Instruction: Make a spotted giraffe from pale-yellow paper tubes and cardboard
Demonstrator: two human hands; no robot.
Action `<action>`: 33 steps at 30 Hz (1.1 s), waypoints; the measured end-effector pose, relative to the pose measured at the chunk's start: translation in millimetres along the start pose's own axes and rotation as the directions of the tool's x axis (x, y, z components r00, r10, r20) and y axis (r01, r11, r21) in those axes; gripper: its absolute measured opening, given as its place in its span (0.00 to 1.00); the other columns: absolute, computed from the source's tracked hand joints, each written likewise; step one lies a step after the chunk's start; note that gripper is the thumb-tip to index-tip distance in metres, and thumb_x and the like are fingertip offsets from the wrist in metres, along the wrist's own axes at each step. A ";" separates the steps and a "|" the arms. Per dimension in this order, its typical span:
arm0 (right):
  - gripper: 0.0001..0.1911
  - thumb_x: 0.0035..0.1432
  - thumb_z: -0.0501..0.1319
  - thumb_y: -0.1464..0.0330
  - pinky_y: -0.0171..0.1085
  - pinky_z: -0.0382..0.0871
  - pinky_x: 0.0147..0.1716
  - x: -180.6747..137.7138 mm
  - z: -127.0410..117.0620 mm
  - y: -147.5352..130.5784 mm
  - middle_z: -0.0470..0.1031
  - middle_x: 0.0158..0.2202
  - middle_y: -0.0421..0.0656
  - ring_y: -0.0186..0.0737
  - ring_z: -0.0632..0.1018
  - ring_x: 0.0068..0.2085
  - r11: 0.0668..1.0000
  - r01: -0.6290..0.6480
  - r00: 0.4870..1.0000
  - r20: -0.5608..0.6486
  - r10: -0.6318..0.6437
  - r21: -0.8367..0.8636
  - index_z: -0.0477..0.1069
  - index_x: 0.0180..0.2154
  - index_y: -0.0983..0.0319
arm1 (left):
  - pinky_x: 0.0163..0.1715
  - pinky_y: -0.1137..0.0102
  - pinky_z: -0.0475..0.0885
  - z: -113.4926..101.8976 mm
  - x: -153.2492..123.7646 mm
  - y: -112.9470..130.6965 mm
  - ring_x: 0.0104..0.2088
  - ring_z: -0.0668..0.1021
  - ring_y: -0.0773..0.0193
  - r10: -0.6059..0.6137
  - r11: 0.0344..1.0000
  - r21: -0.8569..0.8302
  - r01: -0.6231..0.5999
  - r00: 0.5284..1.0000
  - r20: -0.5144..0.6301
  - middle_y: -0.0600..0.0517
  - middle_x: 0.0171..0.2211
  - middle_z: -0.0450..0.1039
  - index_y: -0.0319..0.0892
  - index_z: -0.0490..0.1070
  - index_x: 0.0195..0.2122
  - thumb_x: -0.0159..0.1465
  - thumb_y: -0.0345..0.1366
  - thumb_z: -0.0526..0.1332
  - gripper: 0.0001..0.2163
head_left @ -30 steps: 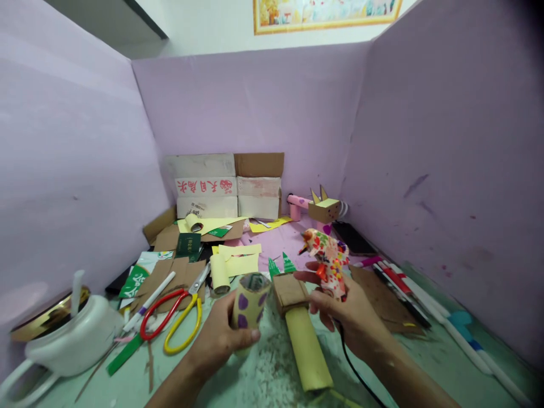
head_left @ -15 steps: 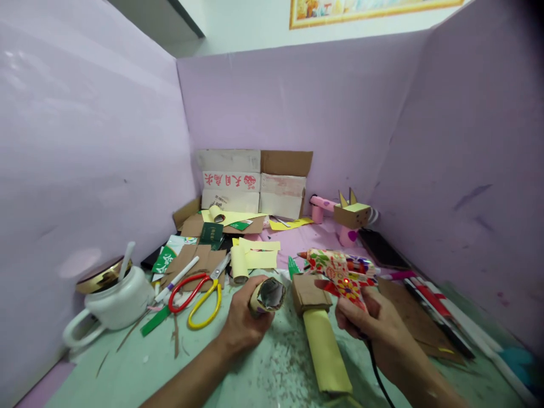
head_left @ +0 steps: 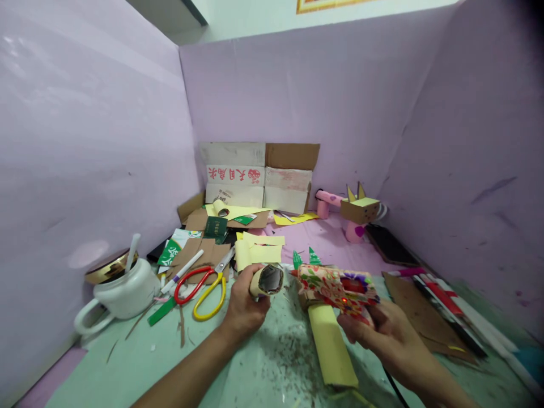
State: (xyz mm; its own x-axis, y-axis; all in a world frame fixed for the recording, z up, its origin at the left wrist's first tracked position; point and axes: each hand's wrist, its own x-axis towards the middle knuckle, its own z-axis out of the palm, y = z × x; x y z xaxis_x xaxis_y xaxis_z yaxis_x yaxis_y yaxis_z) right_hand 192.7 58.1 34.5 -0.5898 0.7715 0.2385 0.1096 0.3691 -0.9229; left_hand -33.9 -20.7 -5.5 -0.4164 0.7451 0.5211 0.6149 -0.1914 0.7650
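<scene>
My left hand (head_left: 243,309) is closed around a short cardboard tube (head_left: 266,280) wrapped in yellow paper, its open end turned to the right. My right hand (head_left: 382,334) grips a glue gun (head_left: 338,286) covered in a flowery pattern, held level with its nozzle pointing left at the tube's open rim. A black cord runs down from the gun past my right wrist. Below the gun, a long yellow paper roll (head_left: 331,351) with a brown cardboard cap lies on the green table (head_left: 238,368).
Red-and-yellow scissors (head_left: 202,286) and a white pen lie left of my left hand. A white mug-shaped pot (head_left: 121,289) stands at the far left. Cardboard scraps, yellow paper, a folded carton (head_left: 259,178) and a cardboard animal figure (head_left: 359,211) sit behind. Markers and a cardboard sheet lie right.
My left hand tipped the tube from upright to lying sideways. My right hand lowered the glue gun to level and brought its nozzle up to the tube's open end. The camera has shifted.
</scene>
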 end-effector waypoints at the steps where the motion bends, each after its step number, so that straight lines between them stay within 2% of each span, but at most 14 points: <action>1: 0.13 0.50 0.66 0.59 0.36 0.69 0.25 -0.7 0.8 -1.7 0.68 0.17 0.39 0.39 0.71 0.23 1.000 0.014 1.000 -0.005 -0.014 0.007 0.72 0.20 0.59 | 0.41 0.64 0.74 -0.5 0.3 -0.7 0.38 0.79 0.56 -0.006 1.000 0.008 0.006 1.000 -0.015 0.47 0.38 0.77 0.40 0.69 0.42 0.47 0.26 0.57 0.19; 3: 0.09 0.49 0.66 0.60 0.38 0.72 0.28 -1.9 2.1 -4.4 0.73 0.20 0.41 0.43 0.74 0.27 0.999 0.036 0.999 -0.003 -0.036 -0.014 0.77 0.26 0.59 | 0.42 0.63 0.73 -1.0 0.8 -2.0 0.38 0.78 0.56 -0.011 1.000 0.018 0.011 0.999 -0.037 0.47 0.38 0.77 0.40 0.68 0.43 0.48 0.27 0.57 0.19; 6: 0.11 0.49 0.66 0.61 0.39 0.73 0.27 -3.2 3.4 -4.9 0.77 0.24 0.43 0.46 0.76 0.27 0.998 0.036 0.999 0.036 -0.035 -0.041 0.80 0.34 0.60 | 0.41 0.63 0.73 -0.6 1.0 -4.4 0.39 0.78 0.55 -0.015 1.000 0.027 0.016 0.999 -0.047 0.47 0.38 0.77 0.41 0.68 0.41 0.48 0.26 0.57 0.18; 15: 0.14 0.53 0.64 0.61 0.41 0.76 0.36 -6.8 7.4 2.4 0.81 0.31 0.45 0.49 0.80 0.34 0.999 0.033 0.993 0.115 -0.033 -0.004 0.80 0.41 0.59 | 0.40 0.63 0.72 0.8 -0.8 -8.0 0.40 0.78 0.54 -0.017 0.999 0.051 0.018 1.000 -0.014 0.47 0.37 0.77 0.41 0.69 0.42 0.48 0.24 0.57 0.18; 20: 0.17 0.52 0.65 0.57 0.43 0.75 0.41 -9.9 13.1 4.4 0.82 0.35 0.47 0.52 0.79 0.38 0.997 -0.049 0.999 0.013 0.048 0.052 0.80 0.40 0.59 | 0.39 0.63 0.72 1.6 -1.1 -8.8 0.39 0.78 0.54 0.001 0.998 0.066 0.001 1.000 -0.018 0.48 0.37 0.77 0.42 0.69 0.42 0.47 0.23 0.57 0.20; 26: 0.18 0.51 0.65 0.54 0.44 0.75 0.39 -12.4 12.9 20.0 0.81 0.35 0.48 0.52 0.79 0.37 0.999 -0.016 1.000 0.025 0.016 0.034 0.80 0.39 0.59 | 0.40 0.63 0.72 1.1 -0.5 -6.5 0.40 0.78 0.54 0.018 0.998 0.058 -0.016 0.999 -0.029 0.49 0.37 0.77 0.42 0.70 0.41 0.45 0.23 0.57 0.21; 30: 0.22 0.50 0.66 0.51 0.44 0.74 0.41 -15.4 16.3 17.2 0.81 0.36 0.48 0.52 0.79 0.38 0.996 -0.059 0.997 -0.052 0.062 0.065 0.79 0.40 0.60 | 0.40 0.62 0.72 1.0 0.0 -6.4 0.40 0.78 0.53 0.039 0.997 0.065 -0.036 0.998 -0.040 0.47 0.37 0.77 0.42 0.70 0.40 0.45 0.23 0.57 0.20; 33: 0.24 0.48 0.66 0.50 0.43 0.74 0.42 -16.7 18.9 13.0 0.82 0.36 0.48 0.52 0.80 0.38 0.995 -0.074 0.995 -0.066 0.078 0.072 0.80 0.40 0.60 | 0.41 0.61 0.72 0.9 0.2 -7.3 0.41 0.78 0.53 0.057 0.995 0.083 -0.054 0.998 -0.038 0.47 0.38 0.77 0.41 0.69 0.40 0.46 0.23 0.56 0.19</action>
State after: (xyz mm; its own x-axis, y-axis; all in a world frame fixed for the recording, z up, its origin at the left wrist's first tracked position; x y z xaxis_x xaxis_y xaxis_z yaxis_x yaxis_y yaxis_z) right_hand 188.8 40.2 12.8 -0.5252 0.8306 0.1849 0.0949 0.2731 -0.9573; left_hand -37.9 -18.6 -11.3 -0.4057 0.7083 0.5777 0.6895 -0.1777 0.7021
